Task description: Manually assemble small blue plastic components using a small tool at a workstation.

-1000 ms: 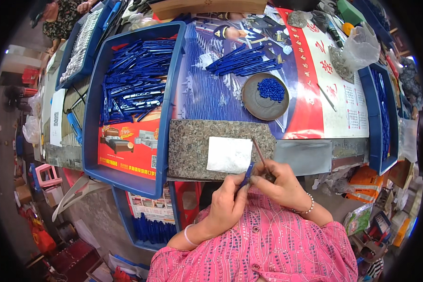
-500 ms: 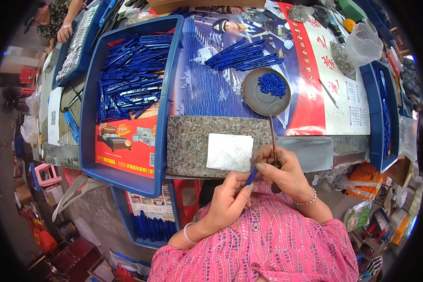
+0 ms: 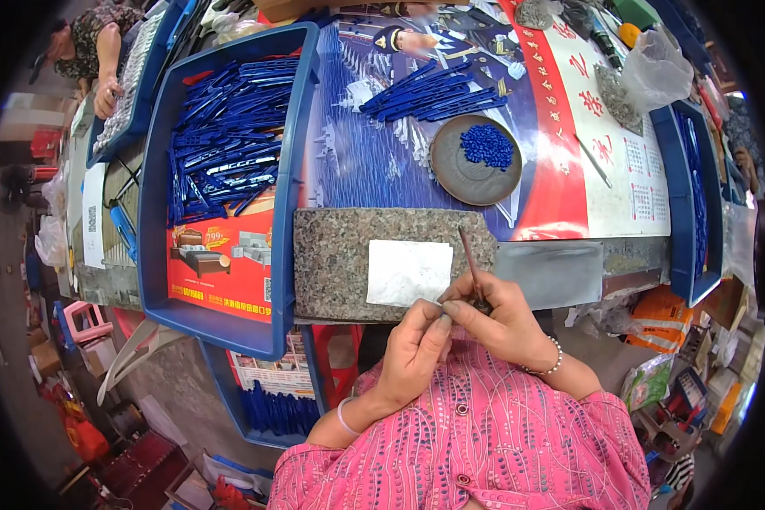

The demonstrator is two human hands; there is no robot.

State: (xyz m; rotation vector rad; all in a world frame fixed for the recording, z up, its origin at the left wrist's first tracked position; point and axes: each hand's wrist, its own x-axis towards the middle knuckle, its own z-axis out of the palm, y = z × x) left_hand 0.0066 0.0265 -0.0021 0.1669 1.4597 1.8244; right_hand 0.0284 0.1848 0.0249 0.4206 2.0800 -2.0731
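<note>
My left hand (image 3: 412, 353) and my right hand (image 3: 503, 327) meet just in front of a granite slab (image 3: 331, 263), fingers pinched together. Between the fingertips is a narrow blue plastic strip, almost wholly covered now. A thin rod-like tool (image 3: 468, 255) with a dark handle rises from my right hand, its tip pointing up and away over the slab. On the slab lies a folded white paper (image 3: 410, 270). Beyond it, a round dark dish (image 3: 484, 191) holds a heap of tiny blue pieces (image 3: 486, 146). Loose blue strips (image 3: 433, 95) are fanned out behind the dish.
To the left stands a large blue tray (image 3: 291, 195) piled with blue strips; another blue tray (image 3: 223, 399) sits lower down. A further tray (image 3: 687, 204) is at the right. A printed poster (image 3: 561, 170) covers the tabletop. At the far left another person's hand (image 3: 107, 96) reaches to a tray.
My hands have drawn slightly left and closer together, covering the blue strip. The tool has tilted, its tip now lower and further left. The other person's hand has come lower, nearer the tray.
</note>
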